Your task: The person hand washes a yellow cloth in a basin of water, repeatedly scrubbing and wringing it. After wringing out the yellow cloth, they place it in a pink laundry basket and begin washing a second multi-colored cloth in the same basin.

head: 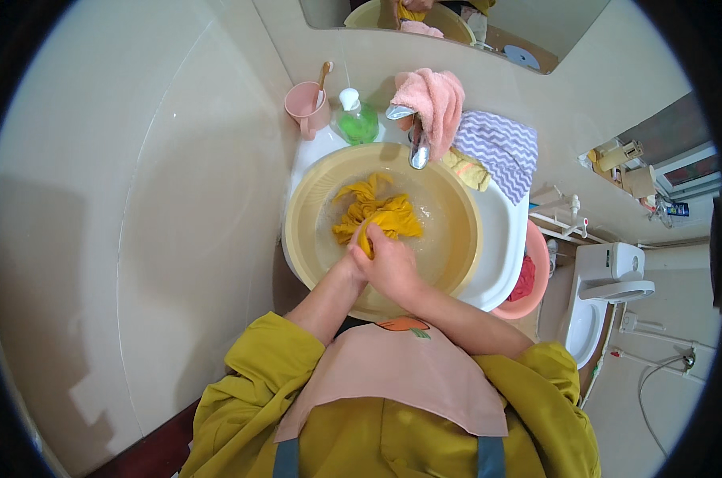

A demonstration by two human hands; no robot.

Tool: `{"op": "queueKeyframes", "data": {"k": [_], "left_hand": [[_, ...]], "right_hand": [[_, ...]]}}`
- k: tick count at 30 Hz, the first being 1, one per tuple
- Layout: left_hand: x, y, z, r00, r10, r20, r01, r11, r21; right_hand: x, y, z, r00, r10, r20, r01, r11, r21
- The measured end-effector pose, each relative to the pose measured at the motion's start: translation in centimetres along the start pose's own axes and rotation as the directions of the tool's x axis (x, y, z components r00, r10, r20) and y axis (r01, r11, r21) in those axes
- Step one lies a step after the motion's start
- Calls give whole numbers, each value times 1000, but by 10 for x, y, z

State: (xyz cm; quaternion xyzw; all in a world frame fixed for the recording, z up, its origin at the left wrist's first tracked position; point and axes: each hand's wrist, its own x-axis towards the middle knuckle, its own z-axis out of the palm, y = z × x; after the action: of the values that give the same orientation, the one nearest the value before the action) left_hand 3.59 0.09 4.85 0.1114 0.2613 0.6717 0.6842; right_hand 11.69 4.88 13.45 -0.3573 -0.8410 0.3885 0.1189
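Note:
Both hands are together over a round yellow plastic basin [301, 239] with water in it. My right hand [392, 260] is closed on a bunched part of a wet yellow cloth [405, 216]. Pressed against it, my left hand [356, 254] grips the same cloth, its fingers partly hidden by the right hand. The rest of the cloth spreads in crumpled folds beyond the hands, over the water. The basin rests on a white washbasin [501, 257], under a chrome faucet [419, 152].
Behind the basin stand a pink cup [306, 107] with a toothbrush and a soap pump bottle [358, 122]. A pink towel [438, 101] drapes over the faucet, beside a purple-and-white zigzag cloth [501, 149]. A pink tub [537, 281] and a toilet [585, 328] are at right.

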Motion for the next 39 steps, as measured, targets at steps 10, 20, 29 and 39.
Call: {"op": "queueKeyframes", "data": {"k": [10,20,29,39], "left_hand": [[12,0,5,973,-47,-226,-3,977,-215],[-1,16,32,903,-271,-333,161,933,-323],[8,2,36,927,-199,-317,124,963,-240],[0,-1,21,994,-102,-49,84,954,-287]], "right_hand": [[-5,5,13,985,-171,-26,170,985,-25],[71,123,-1,809,554,195,-457,384,803],[25,38,4,964,-91,-249,66,992,-107],[27,25,18,934,-200,-296,119,956,-269]]}}
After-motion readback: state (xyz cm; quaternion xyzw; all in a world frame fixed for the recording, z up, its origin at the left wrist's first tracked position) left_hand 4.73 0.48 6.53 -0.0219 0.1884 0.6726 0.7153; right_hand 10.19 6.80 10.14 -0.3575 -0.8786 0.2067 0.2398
